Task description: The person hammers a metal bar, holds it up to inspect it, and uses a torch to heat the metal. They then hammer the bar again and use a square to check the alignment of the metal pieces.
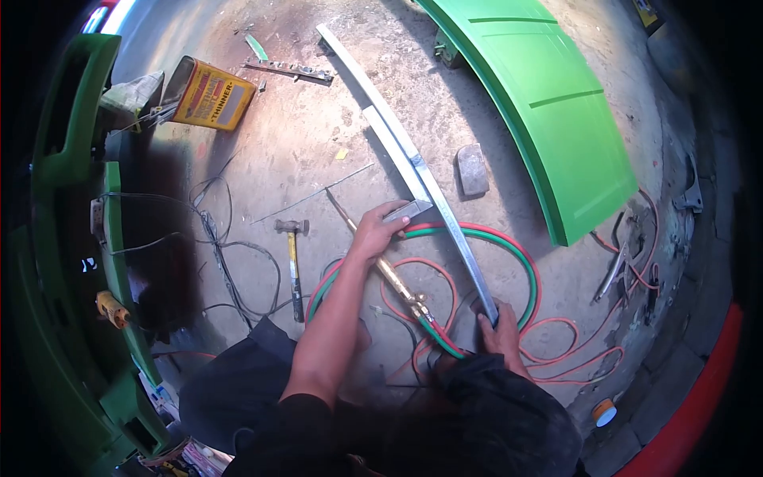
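Observation:
My right hand (pixel 501 332) is closed round the near end of a long silvery metal bar (pixel 451 222), which stretches away across the floor. A shorter metal bar (pixel 391 147) lies against its left side. My left hand (pixel 379 232) grips a short angle-cut metal piece (pixel 409 211), its tip right at the near end of the shorter bar. Below my left hand lies a brass gas torch (pixel 396 282) with red and green hoses (pixel 531 266) looping under the long bar.
A hammer (pixel 293 258) and black cables (pixel 218 238) lie to the left, a yellow thinner can (pixel 213 94) beyond. At right are a metal block (pixel 472 170), a large green panel (pixel 548 103) and a clamp (pixel 613 274). Green parts (pixel 119 262) line the left edge.

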Available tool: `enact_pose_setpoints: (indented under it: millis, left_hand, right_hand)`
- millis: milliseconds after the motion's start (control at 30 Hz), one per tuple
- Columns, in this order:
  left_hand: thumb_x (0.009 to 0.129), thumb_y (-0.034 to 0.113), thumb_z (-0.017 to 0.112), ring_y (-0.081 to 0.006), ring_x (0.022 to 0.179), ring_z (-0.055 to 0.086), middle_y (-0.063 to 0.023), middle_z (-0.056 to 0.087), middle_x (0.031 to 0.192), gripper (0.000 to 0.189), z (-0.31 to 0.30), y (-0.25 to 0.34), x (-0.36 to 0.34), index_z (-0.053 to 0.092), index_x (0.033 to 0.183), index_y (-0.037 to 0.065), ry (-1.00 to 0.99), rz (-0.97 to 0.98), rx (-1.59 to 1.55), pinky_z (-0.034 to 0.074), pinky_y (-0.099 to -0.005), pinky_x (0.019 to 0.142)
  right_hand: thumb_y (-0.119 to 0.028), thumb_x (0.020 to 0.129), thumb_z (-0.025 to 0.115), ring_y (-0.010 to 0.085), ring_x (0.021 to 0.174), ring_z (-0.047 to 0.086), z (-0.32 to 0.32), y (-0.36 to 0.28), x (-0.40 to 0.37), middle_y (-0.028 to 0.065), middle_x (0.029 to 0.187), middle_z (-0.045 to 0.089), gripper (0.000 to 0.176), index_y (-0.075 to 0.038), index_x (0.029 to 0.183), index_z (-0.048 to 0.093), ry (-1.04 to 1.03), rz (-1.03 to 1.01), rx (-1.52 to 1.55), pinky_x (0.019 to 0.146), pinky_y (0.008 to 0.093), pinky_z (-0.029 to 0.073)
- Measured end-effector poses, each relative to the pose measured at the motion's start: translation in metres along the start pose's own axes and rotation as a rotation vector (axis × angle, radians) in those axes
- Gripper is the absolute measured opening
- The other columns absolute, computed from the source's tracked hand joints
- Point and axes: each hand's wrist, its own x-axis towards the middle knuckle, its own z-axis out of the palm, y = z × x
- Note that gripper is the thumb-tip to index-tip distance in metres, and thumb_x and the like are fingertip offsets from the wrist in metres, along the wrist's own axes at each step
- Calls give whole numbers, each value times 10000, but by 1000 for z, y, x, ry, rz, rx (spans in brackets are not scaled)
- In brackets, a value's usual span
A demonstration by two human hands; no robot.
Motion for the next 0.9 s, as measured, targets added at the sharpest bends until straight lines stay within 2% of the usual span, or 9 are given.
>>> enact_pose_setpoints:
  millis: [233,333,433,500,533,600,733,900]
  left_hand:
    - [890,87,711,-116,710,613,-74,696,997,416,-3,8,2,637,1288,-10,-3,-12,-14,511,-247,687]
    - [878,68,713,-113,718,625,-69,706,976,399,-5,5,2,656,1268,7,4,8,-1,514,-250,683]
    - [883,76,709,-117,711,624,-74,710,964,391,-7,1,1,659,1266,12,14,37,18,515,-253,682]
    - [887,81,707,-118,713,626,-76,712,955,385,-12,0,-6,661,1263,12,50,14,15,513,-256,680]
    - [890,87,704,-119,716,628,-77,714,946,380,-14,1,-10,663,1260,11,85,-7,10,512,-259,677]
    - [889,92,704,-118,714,631,-81,716,945,376,-21,3,-19,665,1254,9,116,-14,39,512,-263,671]
    - [880,101,709,-119,698,641,-89,720,913,369,-18,16,-31,669,1231,-7,260,28,137,512,-273,648]
    - [880,109,705,-119,678,644,-88,719,864,379,-5,19,-31,662,1233,-21,202,81,194,509,-278,633]
  right_hand:
    - [-166,884,704,383,1171,544,5,13,3,210,1205,570,431,-17,1265,570,4,-16,-12,1024,452,417]
    - [-215,865,739,361,1160,556,2,17,8,217,1196,568,490,8,1264,565,-12,49,104,1006,433,435]
    - [-275,807,808,346,1129,578,-11,6,14,217,1166,576,567,37,1216,568,-75,88,95,975,408,459]
    - [-312,733,870,375,1087,604,-24,-17,19,230,1144,579,620,44,1145,573,-168,182,-100,935,422,487]
    - [-312,733,870,375,1087,604,-23,-21,20,230,1144,579,620,44,1145,573,-163,186,-95,935,422,487]
    - [-355,661,914,420,1013,631,-19,-28,21,242,1082,616,676,34,1096,574,-99,173,-229,886,460,503]
    - [-355,659,911,451,951,638,-18,-26,18,246,1023,649,657,17,1090,583,-89,117,-239,844,490,506]
    - [-319,777,822,397,932,655,-12,-26,12,192,1013,678,461,-50,1103,638,-79,17,-390,825,481,510]
